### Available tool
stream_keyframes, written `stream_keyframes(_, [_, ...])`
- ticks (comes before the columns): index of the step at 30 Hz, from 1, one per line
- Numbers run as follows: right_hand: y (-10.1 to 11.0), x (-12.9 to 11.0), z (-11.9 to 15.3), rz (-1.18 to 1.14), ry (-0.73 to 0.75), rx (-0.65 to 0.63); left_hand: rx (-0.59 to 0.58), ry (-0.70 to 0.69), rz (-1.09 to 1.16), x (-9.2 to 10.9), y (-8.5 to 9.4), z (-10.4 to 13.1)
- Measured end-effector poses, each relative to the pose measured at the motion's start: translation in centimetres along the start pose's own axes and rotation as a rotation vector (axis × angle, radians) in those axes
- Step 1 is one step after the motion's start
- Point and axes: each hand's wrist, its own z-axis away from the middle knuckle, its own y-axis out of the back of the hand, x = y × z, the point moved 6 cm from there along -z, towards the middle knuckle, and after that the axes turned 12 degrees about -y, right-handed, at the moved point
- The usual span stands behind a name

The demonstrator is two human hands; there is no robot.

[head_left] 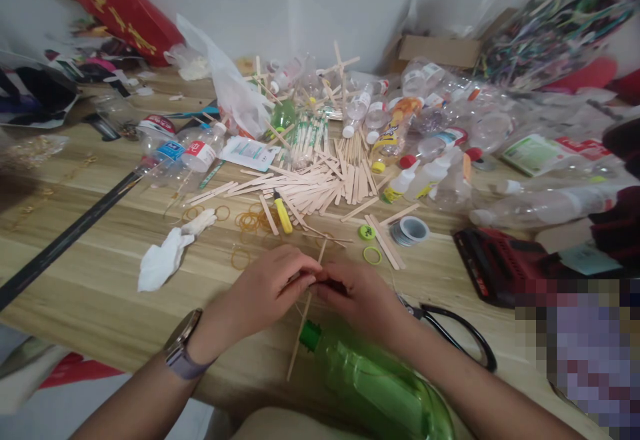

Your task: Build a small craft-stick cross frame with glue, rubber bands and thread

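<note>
My left hand (280, 280), with a watch (184, 347) on its wrist, and my right hand (365, 300) meet over the front of the table. Their fingers are pinched together around a thin wooden stick (299, 338) that slants up between them. The exact grip point is hidden by the fingers. A thin loop or thread seems to hang by the stick, too fine to name. Just beyond the fingertips more thin sticks (336, 239) cross. Below my right forearm lies a green plastic bottle (380, 380) with its neck near the stick.
Black-handled scissors (460, 333) lie right of my right hand. Ahead are a yellow screwdriver (283, 213), rubber bands (250, 221), a wire spool (410, 231), piled craft sticks (315, 187), plastic bottles (440, 140), crumpled tissue (163, 260), and a red-and-black power tool (500, 263).
</note>
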Motion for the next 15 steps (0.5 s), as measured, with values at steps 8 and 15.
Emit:
stream_keyframes(8, [-0.13, 0.15, -0.07, -0.042, -0.031, -0.001, 0.025, -0.061, -0.056, 0.18, -0.13, 0.28])
stream_keyframes(15, [0.13, -0.10, 0.03, 0.066, -0.037, 0.020, 0.143, -0.067, -0.071, 0.20, 0.83, 0.26])
